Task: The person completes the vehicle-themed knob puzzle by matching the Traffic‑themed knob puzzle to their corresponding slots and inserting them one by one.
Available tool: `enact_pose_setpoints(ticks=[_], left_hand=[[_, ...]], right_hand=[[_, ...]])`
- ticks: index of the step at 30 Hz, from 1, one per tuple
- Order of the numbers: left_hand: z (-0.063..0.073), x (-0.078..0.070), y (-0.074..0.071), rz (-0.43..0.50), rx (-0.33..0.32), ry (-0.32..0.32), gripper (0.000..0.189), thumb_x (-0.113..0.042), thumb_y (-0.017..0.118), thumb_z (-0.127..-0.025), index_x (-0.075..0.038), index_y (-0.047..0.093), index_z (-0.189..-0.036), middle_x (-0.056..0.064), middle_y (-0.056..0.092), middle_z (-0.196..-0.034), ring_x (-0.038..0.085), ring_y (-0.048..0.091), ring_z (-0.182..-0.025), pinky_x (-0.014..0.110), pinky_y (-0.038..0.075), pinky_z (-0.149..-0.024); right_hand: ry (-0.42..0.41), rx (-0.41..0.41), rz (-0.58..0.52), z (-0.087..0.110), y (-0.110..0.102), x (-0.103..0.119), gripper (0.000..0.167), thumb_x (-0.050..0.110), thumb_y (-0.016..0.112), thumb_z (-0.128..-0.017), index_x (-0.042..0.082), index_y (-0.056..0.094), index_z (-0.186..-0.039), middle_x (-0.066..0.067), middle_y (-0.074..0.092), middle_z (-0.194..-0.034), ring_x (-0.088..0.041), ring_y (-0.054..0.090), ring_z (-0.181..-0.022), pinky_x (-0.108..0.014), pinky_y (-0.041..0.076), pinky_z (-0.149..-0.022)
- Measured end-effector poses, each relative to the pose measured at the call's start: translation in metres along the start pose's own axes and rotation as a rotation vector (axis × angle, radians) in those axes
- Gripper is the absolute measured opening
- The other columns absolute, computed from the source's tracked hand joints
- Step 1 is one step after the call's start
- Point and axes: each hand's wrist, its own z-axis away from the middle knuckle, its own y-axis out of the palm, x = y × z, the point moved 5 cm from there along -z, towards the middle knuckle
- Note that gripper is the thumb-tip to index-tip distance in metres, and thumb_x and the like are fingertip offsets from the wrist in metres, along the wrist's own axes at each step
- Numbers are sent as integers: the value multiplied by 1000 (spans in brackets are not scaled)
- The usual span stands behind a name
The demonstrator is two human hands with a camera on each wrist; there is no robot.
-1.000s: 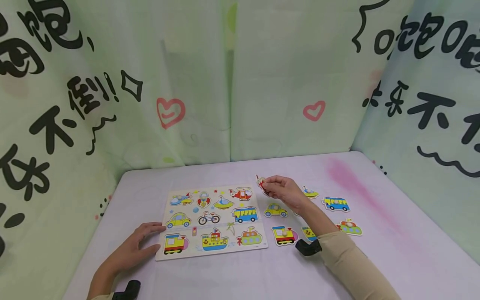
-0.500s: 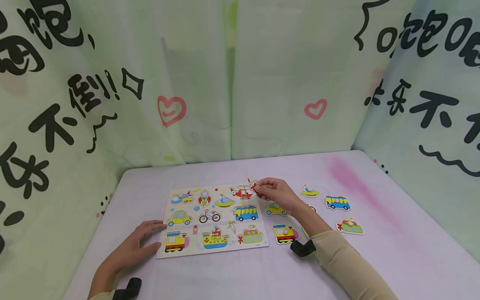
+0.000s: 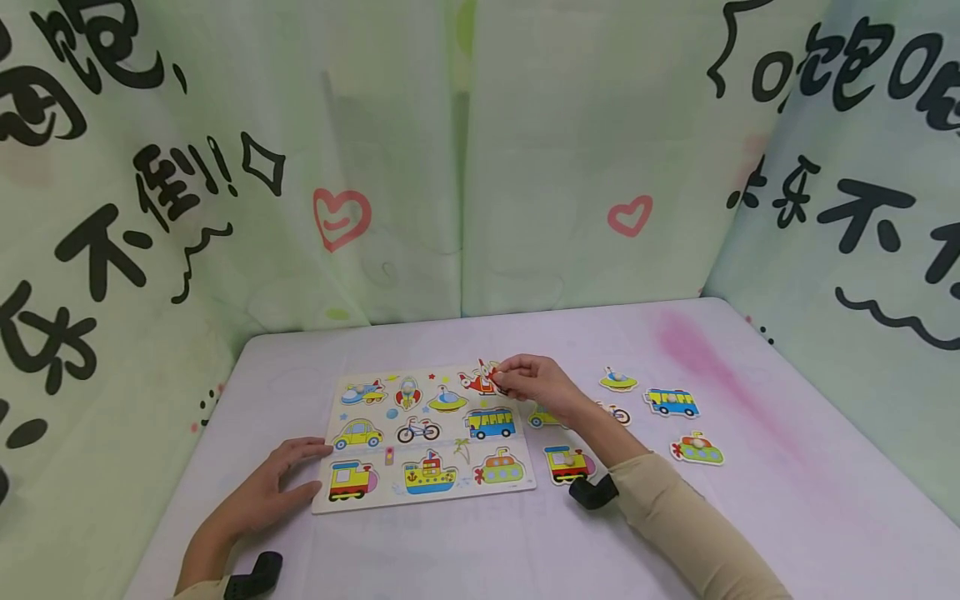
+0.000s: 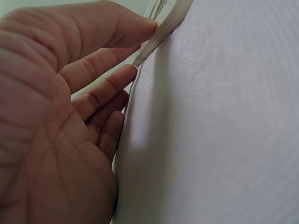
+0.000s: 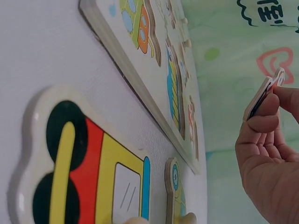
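Note:
In the head view, my right hand (image 3: 536,385) pinches a helicopter puzzle piece (image 5: 258,100) between thumb and fingers. It holds the tilted piece over the helicopter picture at the upper right of a wooden puzzle board (image 3: 465,483). The right wrist view shows the piece nearly edge-on. At the board's left edge rests my left hand (image 3: 266,492), its fingers extended and thumb apart. Thumb and fingertips touch the board's edge in the left wrist view. Vehicle pictures cover the board, among them a bus, a bicycle, a ship and a train.
Right of the board lie loose pieces: a train (image 3: 567,462), a partly covered car (image 3: 542,417), a bicycle (image 3: 618,412), a flying saucer (image 3: 618,380), a bus (image 3: 672,402) and a submarine (image 3: 697,448). A white cloth covers the table (image 3: 420,558); printed curtains (image 3: 525,275) surround it.
My right hand has carried the helicopter piece leftward, from beyond the board's upper right corner to over the helicopter picture. The forearm now hides the ship piece. My left hand stays in place.

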Motion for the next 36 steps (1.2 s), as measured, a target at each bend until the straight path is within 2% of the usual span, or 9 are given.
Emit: enact_pose_setpoints(ticks=[10,17,21,30,36], left_hand=[[-2,-1,1,5,9,-21,44,-15,76,-92,-13,63,-134,17,50,-146,47,38,-141,71,32,-111],[2,2,2,-1,23,-37,45,-18,76,-92,-13,63,-134,18,51,-146,47,39,-140,71,34,-110],[6,4,3,-10,27,-45,46,-18,76,-92,-14,62,-136,18,50,-147,47,39,-140,71,35,-110],[1,0,1,-9,-1,2,45,-16,76,-92,-14,63,-135,17,51,-145,48,41,-139,71,35,-109],[2,0,0,-10,9,-21,46,-16,76,-92,-13,62,-136,17,50,-146,47,39,-139,71,34,-110]], right_hand=[[-13,17,7,-4,12,3,21,21,70,-98,4,68,-112,-1,71,-91,-19,59,-81,-27,50,-76],[-4,42,16,-3,25,-1,20,22,70,-98,5,69,-109,0,71,-90,-21,59,-81,-28,51,-77],[-22,54,65,-5,33,0,20,24,71,-98,6,70,-107,0,72,-89,-22,61,-80,-29,52,-76],[-17,36,153,-16,42,6,19,23,73,-96,7,71,-105,-3,74,-88,-18,68,-79,-28,59,-75],[-13,44,165,-20,49,7,18,21,74,-96,6,70,-104,-3,74,-89,-16,69,-79,-28,61,-76]])
